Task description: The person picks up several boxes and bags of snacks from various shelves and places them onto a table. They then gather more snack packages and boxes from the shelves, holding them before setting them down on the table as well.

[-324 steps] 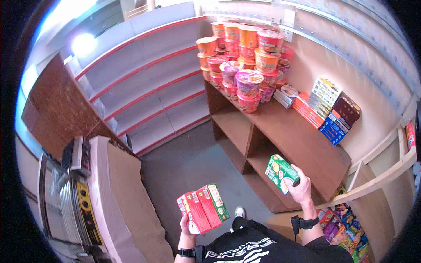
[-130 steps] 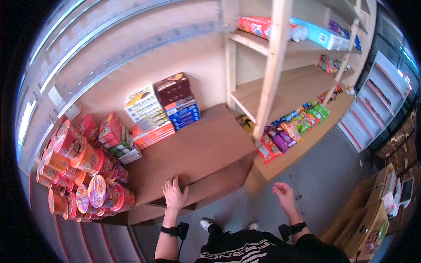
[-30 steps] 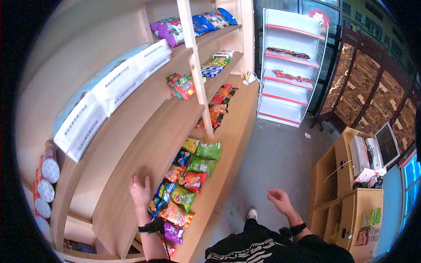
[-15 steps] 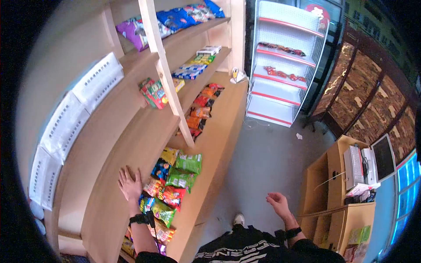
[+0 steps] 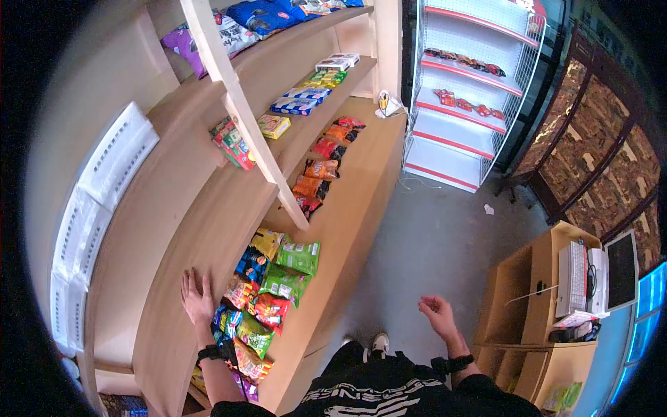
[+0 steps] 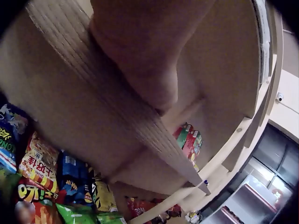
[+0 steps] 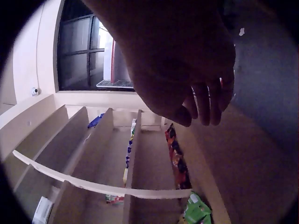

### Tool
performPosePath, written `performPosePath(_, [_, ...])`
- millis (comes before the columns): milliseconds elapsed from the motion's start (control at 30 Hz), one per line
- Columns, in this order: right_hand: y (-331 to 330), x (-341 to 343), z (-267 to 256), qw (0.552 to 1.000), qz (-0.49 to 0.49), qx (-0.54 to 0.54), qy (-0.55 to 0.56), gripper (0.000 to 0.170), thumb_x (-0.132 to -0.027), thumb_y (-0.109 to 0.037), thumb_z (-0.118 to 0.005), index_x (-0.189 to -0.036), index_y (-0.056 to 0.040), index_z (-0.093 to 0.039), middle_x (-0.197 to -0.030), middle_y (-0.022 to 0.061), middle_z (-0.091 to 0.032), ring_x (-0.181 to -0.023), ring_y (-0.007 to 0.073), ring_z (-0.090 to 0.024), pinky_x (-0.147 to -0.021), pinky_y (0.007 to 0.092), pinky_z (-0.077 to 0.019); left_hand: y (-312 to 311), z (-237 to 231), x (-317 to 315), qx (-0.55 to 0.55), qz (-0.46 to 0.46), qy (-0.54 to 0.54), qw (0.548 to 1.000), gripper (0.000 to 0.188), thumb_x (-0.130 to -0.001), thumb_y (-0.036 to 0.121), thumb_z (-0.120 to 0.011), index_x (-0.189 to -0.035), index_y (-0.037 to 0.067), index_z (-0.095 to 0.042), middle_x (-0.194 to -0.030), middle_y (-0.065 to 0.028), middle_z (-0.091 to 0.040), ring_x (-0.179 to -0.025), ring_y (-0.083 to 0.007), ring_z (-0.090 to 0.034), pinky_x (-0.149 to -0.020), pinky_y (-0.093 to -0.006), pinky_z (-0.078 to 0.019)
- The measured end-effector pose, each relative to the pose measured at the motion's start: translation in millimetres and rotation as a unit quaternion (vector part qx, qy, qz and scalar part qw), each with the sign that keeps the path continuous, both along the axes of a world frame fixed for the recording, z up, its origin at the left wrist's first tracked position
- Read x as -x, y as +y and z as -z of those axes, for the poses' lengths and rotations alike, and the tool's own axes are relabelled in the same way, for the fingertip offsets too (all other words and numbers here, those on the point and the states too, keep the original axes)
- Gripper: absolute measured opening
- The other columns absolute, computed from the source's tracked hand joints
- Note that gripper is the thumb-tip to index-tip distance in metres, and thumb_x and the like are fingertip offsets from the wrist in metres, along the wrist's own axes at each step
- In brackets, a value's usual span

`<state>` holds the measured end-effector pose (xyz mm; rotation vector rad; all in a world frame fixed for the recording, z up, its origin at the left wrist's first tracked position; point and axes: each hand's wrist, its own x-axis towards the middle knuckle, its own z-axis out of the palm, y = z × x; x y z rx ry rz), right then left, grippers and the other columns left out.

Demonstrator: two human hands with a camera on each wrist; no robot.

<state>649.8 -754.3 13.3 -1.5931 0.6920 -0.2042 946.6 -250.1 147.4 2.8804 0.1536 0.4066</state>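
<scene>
In the head view my left hand [image 5: 198, 297] lies on the edge of a wooden shelf board [image 5: 201, 233], fingers spread and nothing in its grasp. Just below and beside it are snack bags on the lower ledge: a red bag [image 5: 269, 313], a green bag [image 5: 285, 283] and a yellow bag [image 5: 266, 243] among several others. The left wrist view has the same hand [image 6: 145, 56] overlapping the board's edge [image 6: 121, 112]. My right hand [image 5: 439, 316] hangs over the floor with loosely bent fingers, holding nothing; in the right wrist view this hand [image 7: 187, 84] is dark.
White cartons [image 5: 114, 156] line the shelf at left. A wooden post [image 5: 240, 115] rises before the shelves. Boxes [image 5: 302, 101] and orange bags [image 5: 322, 169] lie farther along. A white rack [image 5: 455, 142] stands at the back; a desk with a monitor [image 5: 620, 270] is at right.
Earlier my hands held red and green boxes, which later stood on the brown counter. I have turned right to the wooden shelves. Over the last second, my left hand stayed at the board.
</scene>
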Motion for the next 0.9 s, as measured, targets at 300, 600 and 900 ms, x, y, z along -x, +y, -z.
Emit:
performPosePath(300, [-23.4, -14.2, 12.3, 1.000, 0.008, 0.016, 0.012, 0.031, -0.088, -0.019, -0.067, -0.112, 0.0012, -0.062, -0.097, 0.0088, -0.069, -0.089, 0.0162, -0.064, -0.081, 0.0308, -0.0511, -6.7, -2.8, 2.5, -0.009, 0.001, -0.005, 1.000, 0.062, -0.093, 0.047, -0.049, -0.142, 0.010, -0.041, -0.150, -0.0151, -0.035, -0.140, -0.0284, -0.029, -0.114, -0.0443, -0.0216])
performPosePath(600, [-86.7, -81.6, -6.1, 1.000, 0.011, 0.015, 0.002, 0.028, -0.087, -0.014, -0.067, -0.110, 0.0020, -0.062, -0.097, 0.0078, -0.068, -0.088, 0.0151, -0.064, -0.081, 0.0300, -0.0510, -39.3, -12.9, -33.4, 0.028, -0.071, 0.041, 0.996, 0.065, -0.092, 0.048, -0.051, -0.143, 0.010, -0.039, -0.149, -0.0146, -0.035, -0.140, -0.0299, -0.028, -0.115, -0.0477, -0.0175])
performPosePath(900, [-119.4, -199.1, -33.8, 0.992, -0.077, 0.098, 0.004, 0.032, -0.087, -0.019, -0.068, -0.113, -0.0010, -0.063, -0.101, 0.0104, -0.069, -0.092, 0.0175, -0.065, -0.082, 0.0314, -0.0516, -79.5, -10.8, -70.8, -0.041, -0.132, 0.071, 0.988, 0.072, -0.091, 0.055, -0.046, -0.149, 0.017, -0.029, -0.155, -0.0123, -0.024, -0.145, -0.0291, -0.016, -0.116, -0.0502, -0.0110])
